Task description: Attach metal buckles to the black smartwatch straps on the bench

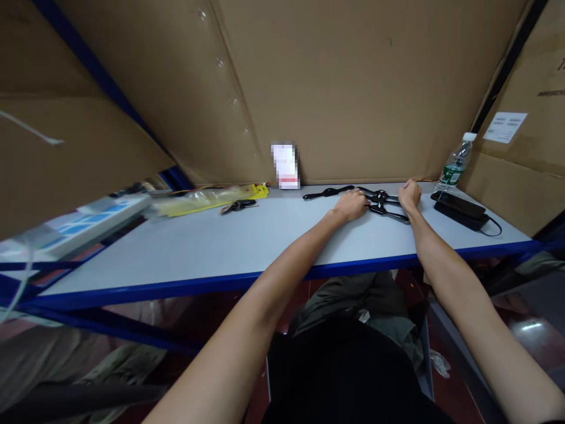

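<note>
Presently, left hand (352, 205): it lies over the left ends of the grouped black loop-ended pieces; the fingertips are hidden, so I cannot tell whether it grips one or only steadies them.
Right hand (409, 195): fingers curled at the right ends of the same group; whether they close on an end cannot be told.
Grouped black loop-ended pieces (378, 208): set close together on the table surface (212, 247), right of its middle and nearer the back edge than the right corner. Their arms run so close that one could hook another; a pull on a single arm might then drag the rest askew.
Single black loop-ended piece (329, 192): apart, near the back edge, just beyond the left hand. A backward push by the knuckles could jam it against the cardboard panel (375, 88).
Plastic bottle (454, 168): upright at the back right corner. A wide outward sweep of the right hand could tip it; the narrow base would make that easier.
Phone-like slab (459, 205): on a black case (461, 219) near the right edge, just in front of the bottle. The right forearm might nudge both, or snag the case's cord loop (500, 228).
White card (286, 166): propped at the back edge; a knock to the panel could topple it.
</note>
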`<state>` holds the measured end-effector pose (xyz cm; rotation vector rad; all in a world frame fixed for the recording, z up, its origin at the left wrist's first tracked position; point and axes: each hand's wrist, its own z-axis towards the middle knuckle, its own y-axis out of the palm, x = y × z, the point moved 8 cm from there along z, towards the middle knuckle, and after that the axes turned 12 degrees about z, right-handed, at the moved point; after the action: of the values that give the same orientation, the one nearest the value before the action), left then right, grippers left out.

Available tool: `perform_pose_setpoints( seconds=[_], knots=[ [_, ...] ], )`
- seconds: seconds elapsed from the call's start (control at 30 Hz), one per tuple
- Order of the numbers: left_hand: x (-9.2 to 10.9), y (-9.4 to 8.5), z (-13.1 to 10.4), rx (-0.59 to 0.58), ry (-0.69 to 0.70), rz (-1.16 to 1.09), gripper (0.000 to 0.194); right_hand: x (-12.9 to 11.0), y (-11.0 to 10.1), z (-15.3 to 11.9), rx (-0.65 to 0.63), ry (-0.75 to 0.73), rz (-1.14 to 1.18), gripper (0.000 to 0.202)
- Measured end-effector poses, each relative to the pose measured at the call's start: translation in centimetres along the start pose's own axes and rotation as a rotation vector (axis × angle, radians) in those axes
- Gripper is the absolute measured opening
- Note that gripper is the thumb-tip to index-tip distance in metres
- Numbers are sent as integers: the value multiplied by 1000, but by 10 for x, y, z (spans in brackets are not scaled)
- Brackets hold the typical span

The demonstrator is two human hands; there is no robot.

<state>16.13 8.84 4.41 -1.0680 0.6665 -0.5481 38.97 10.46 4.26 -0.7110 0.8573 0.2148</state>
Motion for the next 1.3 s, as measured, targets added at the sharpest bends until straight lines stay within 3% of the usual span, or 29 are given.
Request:
perform_pose_setpoints(
  seconds=[0.1, 0.2, 0.3, 0.37, 0.5, 0.6, 0.77, 0.87, 0.93, 1.0, 1.1, 1.2, 1.3],
  knots=[
    [-42, -5, -2, 53, -184, -42, 48, -14, -2, -1, -29, -49, 7, 26],
    [-94, -2, -21, 16, -393, -9, 52, -47, -2, -13, -52, -228, 50, 29],
    [-119, 11, -46, -151, -361, 45, 50, -81, 7, -38, -167, -397, 86, 31],
    [-128, 12, -65, -195, -332, 55, 49, -99, 21, -62, -326, -481, 85, 28],
    [-138, -4, -110, -119, -322, 3, 40, -124, 47, -116, -611, -649, 24, 27],
    [-132, -22, -158, -46, -238, -84, 38, -131, 56, -144, -732, -715, -60, 30],
    [-121, -47, -252, 20, -271, -219, 37, -124, 63, -153, -722, -696, -261, 39],
    [-115, -53, -286, 19, -284, -317, 39, -124, 65, -155, -700, -726, -294, 39],
    [-109, -52, -287, 7, -251, -373, 40, -124, 68, -157, -723, -742, -274, 39],
    [-100, -48, -271, -2, -184, -419, 41, -126, 69, -157, -744, -758, -225, 37],
    [-80, -40, -223, -10, -45, -476, 43, -129, 70, -151, -786, -753, -91, 32],
    [-54, -33, -170, -15, 94, -547, 45, -125, 71, -133, -829, -634, 39, 28],
    [-32, -28, -137, -6, 180, -571, 53, -116, 69, -114, -792, -526, 83, 31]
  ],
)
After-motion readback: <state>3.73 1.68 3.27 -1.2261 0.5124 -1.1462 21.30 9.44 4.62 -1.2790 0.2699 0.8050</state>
